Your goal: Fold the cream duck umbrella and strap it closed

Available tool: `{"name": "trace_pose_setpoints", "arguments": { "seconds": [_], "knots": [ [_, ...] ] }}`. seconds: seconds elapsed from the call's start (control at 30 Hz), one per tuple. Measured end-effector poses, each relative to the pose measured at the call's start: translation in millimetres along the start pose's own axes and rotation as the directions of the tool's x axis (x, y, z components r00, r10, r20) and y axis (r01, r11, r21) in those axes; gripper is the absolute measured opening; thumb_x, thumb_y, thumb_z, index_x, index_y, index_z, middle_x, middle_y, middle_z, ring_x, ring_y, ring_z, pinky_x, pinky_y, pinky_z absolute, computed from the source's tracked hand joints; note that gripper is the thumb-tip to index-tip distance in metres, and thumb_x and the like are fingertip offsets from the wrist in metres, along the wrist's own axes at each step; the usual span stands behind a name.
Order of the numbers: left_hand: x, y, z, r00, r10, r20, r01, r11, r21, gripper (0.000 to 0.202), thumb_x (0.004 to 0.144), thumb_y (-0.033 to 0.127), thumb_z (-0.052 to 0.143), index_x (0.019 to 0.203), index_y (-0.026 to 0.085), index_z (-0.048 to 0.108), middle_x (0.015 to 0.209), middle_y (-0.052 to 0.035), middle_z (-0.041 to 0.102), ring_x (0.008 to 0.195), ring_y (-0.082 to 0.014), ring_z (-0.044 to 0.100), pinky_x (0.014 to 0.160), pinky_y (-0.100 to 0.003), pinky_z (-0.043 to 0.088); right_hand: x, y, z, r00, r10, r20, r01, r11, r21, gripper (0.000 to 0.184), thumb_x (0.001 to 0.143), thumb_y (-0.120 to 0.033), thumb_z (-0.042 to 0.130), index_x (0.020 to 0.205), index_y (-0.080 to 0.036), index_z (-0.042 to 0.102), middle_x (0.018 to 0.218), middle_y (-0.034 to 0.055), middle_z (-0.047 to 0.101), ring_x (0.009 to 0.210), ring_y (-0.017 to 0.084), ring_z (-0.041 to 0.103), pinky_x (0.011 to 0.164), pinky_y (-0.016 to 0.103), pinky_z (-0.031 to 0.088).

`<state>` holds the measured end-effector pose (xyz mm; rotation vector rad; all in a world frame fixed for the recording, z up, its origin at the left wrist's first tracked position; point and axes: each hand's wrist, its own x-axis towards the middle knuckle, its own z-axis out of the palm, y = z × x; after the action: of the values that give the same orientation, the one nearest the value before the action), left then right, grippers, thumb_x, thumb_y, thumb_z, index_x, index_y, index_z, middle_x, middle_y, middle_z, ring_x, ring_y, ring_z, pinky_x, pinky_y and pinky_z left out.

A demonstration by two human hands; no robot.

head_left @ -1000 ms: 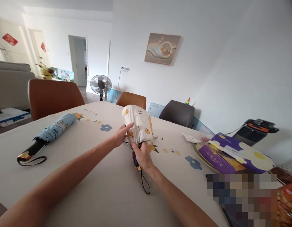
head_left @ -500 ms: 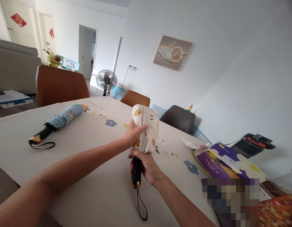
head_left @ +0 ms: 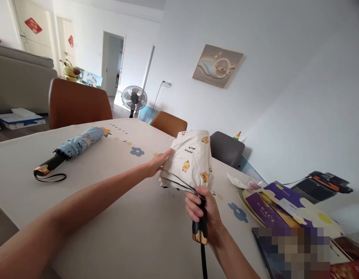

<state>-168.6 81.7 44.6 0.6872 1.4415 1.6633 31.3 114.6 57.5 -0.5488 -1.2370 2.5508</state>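
Observation:
A white folding umbrella (head_left: 188,159) printed with yellow ducks is held above the table, its canopy folds loose and fanned toward the left. My right hand (head_left: 205,207) wraps round its black handle with the gold-coloured end, just below the canopy; a black strap hangs down from it. At the canopy's left edge my left hand (head_left: 160,162) grips the fabric, thumb toward me and the other fingers mostly hidden behind the cloth. A light-blue folded umbrella (head_left: 80,143) lies on the table to the left, its black and gold handle pointing toward me.
The table (head_left: 124,224) has a white cloth with printed flowers. Along its right side sit a purple box (head_left: 263,209), other packages and a pixelated patch. Brown chairs (head_left: 80,104) and a dark chair (head_left: 227,149) stand round the far edge, a fan (head_left: 134,99) beyond.
The white umbrella has moved right, and its canopy has spread from a narrow bundle into wider folds. My left hand has gone from its front to its left edge. The blue umbrella stays put.

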Motion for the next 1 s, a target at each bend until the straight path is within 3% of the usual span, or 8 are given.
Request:
{"name": "trace_pose_setpoints", "arguments": {
  "seconds": [0.13, 0.23, 0.33, 0.43, 0.6, 0.77, 0.9, 1.0],
  "knots": [
    [-7.1, -2.4, 10.3, 0.949, -0.146, 0.279, 0.214, 0.949, -0.230, 0.054, 0.062, 0.057, 0.069, 0.096, 0.015, 0.064, 0.101, -0.0116, 0.069, 0.092, -0.0246, 0.064, 0.078, -0.033, 0.053, -13.1, 0.4, 3.7, 1.000, -0.024, -0.009, 0.023, 0.999, -0.029, 0.035, 0.070, -0.035, 0.057, 0.044, -0.020, 0.039, 0.033, -0.0062, 0.031, 0.027, 0.005, 0.026, 0.028, 0.017, 0.028],
    [-12.4, 4.0, 15.4, 0.949, -0.092, 0.302, 0.182, 0.941, -0.284, 0.042, 0.056, 0.040, 0.080, 0.087, 0.015, 0.065, 0.084, -0.0099, 0.071, 0.075, -0.0211, 0.066, 0.070, -0.032, 0.054, -21.4, -2.1, 8.1, 0.977, -0.164, -0.137, 0.134, 0.969, -0.206, 0.033, 0.071, -0.036, 0.056, 0.046, -0.019, 0.044, 0.035, -0.0044, 0.036, 0.029, 0.006, 0.032, 0.031, 0.019, 0.032],
    [-13.0, 13.8, 14.4, 0.972, 0.074, 0.225, -0.014, 0.967, -0.256, 0.030, 0.064, 0.039, 0.074, 0.081, 0.018, 0.063, 0.077, -0.0054, 0.069, 0.067, -0.0162, 0.064, 0.065, -0.028, 0.053, -21.2, -4.7, 11.4, 0.912, -0.340, -0.231, 0.220, 0.878, -0.426, 0.025, 0.069, -0.034, 0.059, 0.052, -0.016, 0.053, 0.040, -0.0008, 0.047, 0.033, 0.010, 0.043, 0.035, 0.022, 0.038],
    [-4.7, 13.5, 5.6, 0.981, 0.182, 0.066, -0.179, 0.983, -0.041, 0.025, 0.070, 0.041, 0.066, 0.075, 0.018, 0.060, 0.070, -0.0026, 0.065, 0.063, -0.0152, 0.061, 0.058, -0.026, 0.049, -5.8, 0.0, 9.7, 0.889, -0.369, -0.269, 0.212, 0.855, -0.472, 0.020, 0.066, -0.032, 0.061, 0.055, -0.015, 0.056, 0.047, 0.0003, 0.053, 0.035, 0.011, 0.047, 0.036, 0.024, 0.040],
    [20.2, -16.6, -20.7, 0.988, 0.095, -0.120, -0.061, 0.963, 0.264, 0.023, 0.059, 0.022, 0.070, 0.052, 0.018, 0.048, 0.047, 0.0007, 0.049, 0.057, -0.0196, 0.056, 0.054, -0.029, 0.043, 36.1, 20.1, -5.3, 0.907, -0.186, -0.377, 0.072, 0.952, -0.297, 0.017, 0.069, -0.028, 0.062, 0.061, -0.015, 0.054, 0.053, -0.0027, 0.053, 0.037, 0.007, 0.044, 0.036, 0.020, 0.040],
    [35.8, -36.9, -46.1, 0.930, 0.227, -0.290, -0.039, 0.844, 0.536, 0.015, 0.062, 0.012, 0.062, 0.063, 0.019, 0.049, 0.069, -0.0044, 0.058, 0.087, -0.0253, 0.058, 0.077, -0.036, 0.042, 54.9, 30.5, -15.7, 0.901, 0.009, -0.435, -0.065, 0.991, -0.114, 0.015, 0.074, -0.025, 0.062, 0.067, -0.015, 0.053, 0.057, -0.0026, 0.053, 0.041, 0.005, 0.044, 0.040, 0.018, 0.044],
    [40.3, -36.0, -55.7, 0.903, 0.316, -0.293, -0.028, 0.722, 0.691, 0.017, 0.067, 0.010, 0.053, 0.081, 0.019, 0.054, 0.099, -0.0136, 0.060, 0.101, -0.0320, 0.055, 0.086, -0.043, 0.038, 54.0, 32.5, -21.5, 0.927, 0.033, -0.373, -0.061, 0.996, -0.064, 0.017, 0.075, -0.029, 0.063, 0.069, -0.016, 0.053, 0.057, -0.0017, 0.054, 0.042, 0.006, 0.046, 0.042, 0.019, 0.046],
    [37.7, -28.0, -50.6, 0.883, 0.392, -0.258, -0.053, 0.631, 0.774, 0.028, 0.074, 0.010, 0.043, 0.100, 0.018, 0.054, 0.117, -0.0176, 0.054, 0.109, -0.0339, 0.049, 0.089, -0.048, 0.035, 52.1, 34.4, -27.1, 0.944, 0.049, -0.327, -0.054, 0.999, -0.004, 0.021, 0.076, -0.034, 0.063, 0.069, -0.017, 0.053, 0.054, -0.0020, 0.053, 0.042, 0.007, 0.047, 0.041, 0.018, 0.044]
  ]
}}
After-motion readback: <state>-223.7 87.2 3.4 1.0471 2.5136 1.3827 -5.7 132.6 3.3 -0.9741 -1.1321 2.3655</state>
